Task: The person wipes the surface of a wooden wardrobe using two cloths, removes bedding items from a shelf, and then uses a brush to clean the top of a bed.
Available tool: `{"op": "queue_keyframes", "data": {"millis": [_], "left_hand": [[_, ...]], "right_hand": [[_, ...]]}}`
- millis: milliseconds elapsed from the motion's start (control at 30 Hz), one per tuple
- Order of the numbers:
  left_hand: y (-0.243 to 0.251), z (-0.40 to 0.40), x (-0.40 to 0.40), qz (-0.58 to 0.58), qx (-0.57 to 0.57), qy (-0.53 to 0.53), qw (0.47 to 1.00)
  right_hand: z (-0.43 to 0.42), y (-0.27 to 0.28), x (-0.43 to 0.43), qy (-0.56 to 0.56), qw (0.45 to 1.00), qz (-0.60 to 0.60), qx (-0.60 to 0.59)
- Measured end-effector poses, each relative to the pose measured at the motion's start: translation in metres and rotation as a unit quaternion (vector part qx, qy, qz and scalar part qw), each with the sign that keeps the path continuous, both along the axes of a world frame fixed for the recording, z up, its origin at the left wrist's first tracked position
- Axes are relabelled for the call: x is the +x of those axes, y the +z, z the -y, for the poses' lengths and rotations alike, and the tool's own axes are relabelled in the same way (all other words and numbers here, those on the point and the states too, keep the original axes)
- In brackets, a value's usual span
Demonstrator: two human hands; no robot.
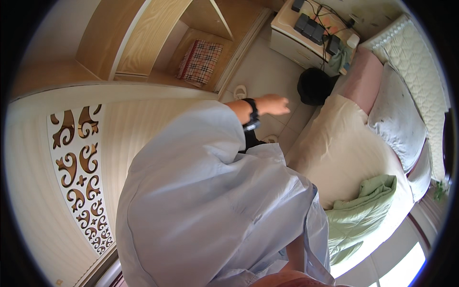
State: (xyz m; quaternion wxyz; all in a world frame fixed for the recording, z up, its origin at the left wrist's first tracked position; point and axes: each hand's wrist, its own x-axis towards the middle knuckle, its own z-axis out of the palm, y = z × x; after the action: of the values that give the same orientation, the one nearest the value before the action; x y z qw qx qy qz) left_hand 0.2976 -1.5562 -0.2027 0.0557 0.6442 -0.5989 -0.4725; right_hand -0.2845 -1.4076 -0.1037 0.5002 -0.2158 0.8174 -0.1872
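My left hand (273, 104) reaches out of a loose light-blue shirt sleeve (218, 125), over the tiled floor. Its fingers look curled together, and no object shows in them; the palm side is hidden. A black watch or band (253, 114) circles the wrist. My right hand is out of view. The light-blue shirt (200, 215) fills the lower middle, with its buttoned edge (313, 211) loose and some bare skin showing beside it. Beyond my hand stands a black bin (315, 86). Light-coloured shoes (240, 92) show partly on the floor.
An open wardrobe compartment holds a folded plaid cloth (204, 61); a carved cream door panel (80, 172) is at left. A nightstand (294, 45) bears black devices (309, 28) and cables. At right, a bed has a beige cover (340, 154), pillows (398, 114) and a green quilt (362, 215).
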Motion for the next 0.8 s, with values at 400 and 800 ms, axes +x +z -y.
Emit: {"op": "queue_keyframes", "data": {"millis": [400,800], "left_hand": [[-0.186,-0.055,0.282,-0.238,0.174,0.579,0.760],[-0.513,-0.128,0.411,-0.145,0.267,0.880,0.366]], "right_hand": [[0.178,-0.105,0.246,0.213,0.976,-0.011,0.048],[0.192,-0.353,0.489,0.467,0.871,0.106,0.111]]}}
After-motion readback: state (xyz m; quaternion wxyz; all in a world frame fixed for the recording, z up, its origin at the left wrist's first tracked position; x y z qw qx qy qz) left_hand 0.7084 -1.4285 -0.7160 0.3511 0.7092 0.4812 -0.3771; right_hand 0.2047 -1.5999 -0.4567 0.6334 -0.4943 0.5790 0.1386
